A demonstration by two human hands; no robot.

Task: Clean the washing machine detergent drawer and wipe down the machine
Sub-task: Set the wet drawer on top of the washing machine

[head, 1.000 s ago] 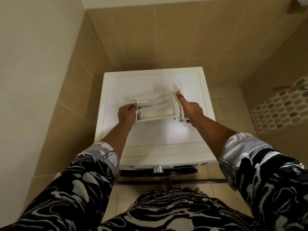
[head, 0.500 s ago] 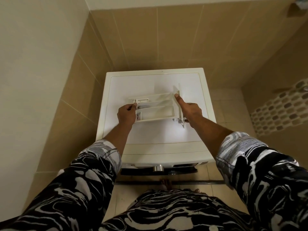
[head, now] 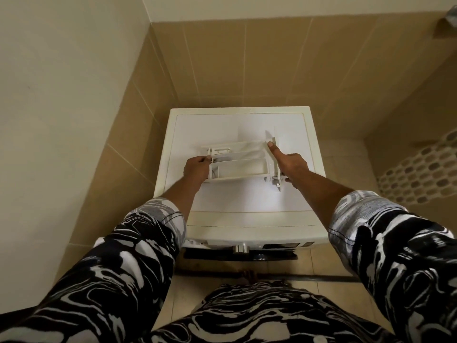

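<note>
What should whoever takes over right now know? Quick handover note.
Left hand: grips the left end of the detergent drawer.
Right hand: holds the front-panel end, index finger straight along it.
Drawer: out of its slot, over the top of the washing machine; resting or lifted, cannot tell.
Done: drawer removed.
Left: clean the drawer, refit it, wipe the machine. No cloth in view.

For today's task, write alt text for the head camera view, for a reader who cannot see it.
A person holds a white detergent drawer over the top of a white washing machine, left hand gripping its left end, right hand holding its front-panel end. The machine stands in a corner of beige tiled walls.
</note>
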